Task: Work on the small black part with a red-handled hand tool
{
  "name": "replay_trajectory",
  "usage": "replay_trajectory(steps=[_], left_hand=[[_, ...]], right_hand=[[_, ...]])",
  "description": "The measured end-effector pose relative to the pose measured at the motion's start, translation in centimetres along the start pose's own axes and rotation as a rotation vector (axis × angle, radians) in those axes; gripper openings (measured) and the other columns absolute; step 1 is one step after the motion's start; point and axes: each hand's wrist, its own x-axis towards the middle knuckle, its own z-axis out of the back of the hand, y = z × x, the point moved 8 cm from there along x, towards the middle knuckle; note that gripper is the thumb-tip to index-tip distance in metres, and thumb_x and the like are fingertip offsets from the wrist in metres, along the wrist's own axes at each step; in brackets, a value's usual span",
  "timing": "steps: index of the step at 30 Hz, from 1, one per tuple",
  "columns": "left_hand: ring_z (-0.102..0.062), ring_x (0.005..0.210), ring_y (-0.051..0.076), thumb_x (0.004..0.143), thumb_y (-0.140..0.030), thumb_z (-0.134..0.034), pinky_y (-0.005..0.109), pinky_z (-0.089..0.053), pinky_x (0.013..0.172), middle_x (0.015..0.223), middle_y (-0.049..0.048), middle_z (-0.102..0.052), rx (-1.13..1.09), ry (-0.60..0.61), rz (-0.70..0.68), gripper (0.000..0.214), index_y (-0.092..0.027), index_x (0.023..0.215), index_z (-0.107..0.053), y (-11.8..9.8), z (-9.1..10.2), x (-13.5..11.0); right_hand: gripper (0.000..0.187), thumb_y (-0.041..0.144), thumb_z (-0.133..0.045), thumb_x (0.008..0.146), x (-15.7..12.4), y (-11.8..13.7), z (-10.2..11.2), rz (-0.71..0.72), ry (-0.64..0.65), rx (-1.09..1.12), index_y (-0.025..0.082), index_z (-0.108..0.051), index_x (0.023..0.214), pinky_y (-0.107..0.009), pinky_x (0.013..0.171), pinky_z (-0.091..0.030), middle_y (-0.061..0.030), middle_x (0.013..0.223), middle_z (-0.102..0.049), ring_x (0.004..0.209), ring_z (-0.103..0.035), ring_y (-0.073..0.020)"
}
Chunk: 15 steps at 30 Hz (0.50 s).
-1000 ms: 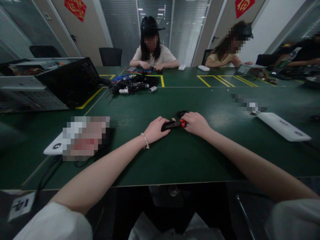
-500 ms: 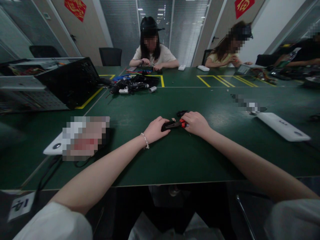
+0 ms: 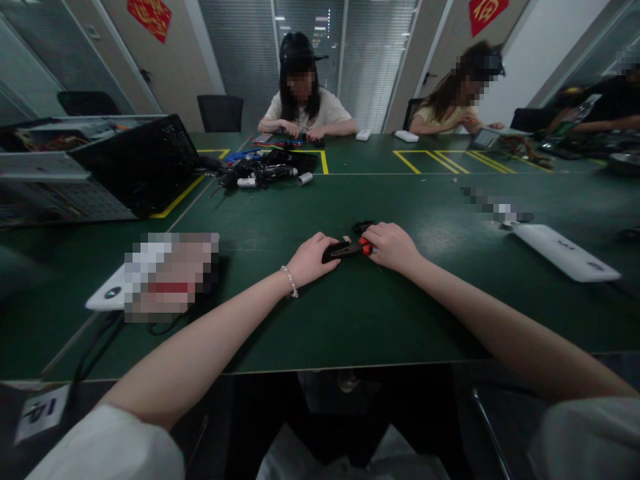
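My right hand point(image 3: 393, 247) is closed around the red handles of a pair of pliers point(image 3: 354, 249), whose dark jaws point left. Those jaws reach onto a small black piece point(image 3: 331, 253), too dark for me to tell its kind. My left hand point(image 3: 314, 259), with a bracelet at the wrist, grips this black piece between thumb and fingers. Just beyond my right hand, another dark item point(image 3: 364, 227) lies on the green table point(image 3: 340, 327), partly hidden by the fingers.
An opened computer case point(image 3: 135, 167) stands at the left. Behind my hands lies a heap of black cables point(image 3: 273, 167). White power banks sit at left point(image 3: 107, 288) and right point(image 3: 567, 253). Across the table, a person point(image 3: 305, 110) works, with another point(image 3: 457, 110) farther right.
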Motion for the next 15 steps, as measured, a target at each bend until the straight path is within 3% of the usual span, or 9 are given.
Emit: replay_trajectory(steps=[15], left_hand=[[-0.054,0.089,0.020,0.076,-0.029,-0.058,0.035,-0.047,0.082,0.100,0.0079,-0.054,-0.015,0.021,0.024,0.037,-0.015,0.110,-0.055,0.03,0.07,-0.03]], right_hand=[[0.018,0.020,-0.049,0.074,0.03,-0.07,-0.17,-0.009,0.024,0.034,0.013,-0.061,0.086,-0.030,0.067,-0.034,-0.0091,0.085,-0.062,0.077,-0.051,-0.0202]])
